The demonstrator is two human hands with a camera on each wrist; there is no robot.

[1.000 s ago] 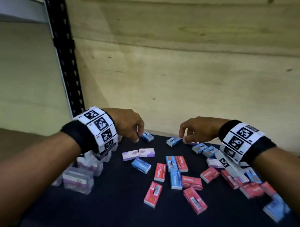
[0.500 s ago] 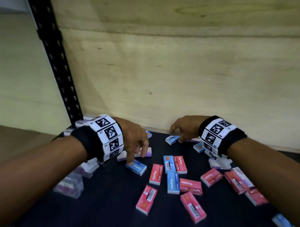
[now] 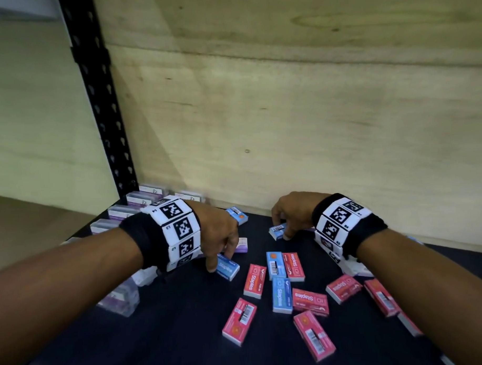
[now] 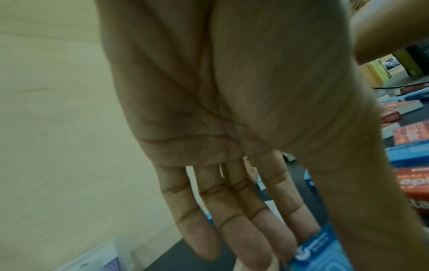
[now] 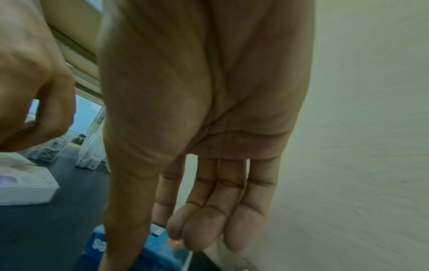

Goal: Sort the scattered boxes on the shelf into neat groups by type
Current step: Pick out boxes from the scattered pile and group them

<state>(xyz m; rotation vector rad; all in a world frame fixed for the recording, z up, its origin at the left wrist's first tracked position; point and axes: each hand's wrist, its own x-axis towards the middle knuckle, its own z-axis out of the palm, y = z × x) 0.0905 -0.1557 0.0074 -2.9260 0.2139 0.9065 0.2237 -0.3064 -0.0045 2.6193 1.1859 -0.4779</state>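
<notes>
Small red, blue and white-purple boxes lie scattered on the dark shelf (image 3: 171, 335). My left hand (image 3: 220, 262) is down on a blue staples box (image 3: 230, 270). Its thumb and fingers pinch the box's two sides, as the left wrist view shows at the box (image 4: 325, 251). My right hand (image 3: 280, 231) pinches another blue box (image 3: 275, 233) near the back wall. In the right wrist view that box (image 5: 157, 247) lies between thumb and fingertips. Both boxes rest on the shelf.
Red boxes (image 3: 253, 281) and blue boxes (image 3: 281, 295) lie mixed in the middle. One more blue box (image 3: 237, 215) and a white-purple box (image 3: 240, 245) sit by my left hand. Clear plastic boxes (image 3: 121, 298) line the left edge beside the black upright (image 3: 100, 105). The plywood wall (image 3: 287, 126) closes the back.
Both hands came down from just above the boxes. The left hand moved nearer to me onto a blue box; the right hand reached left onto the blue box by the wall.
</notes>
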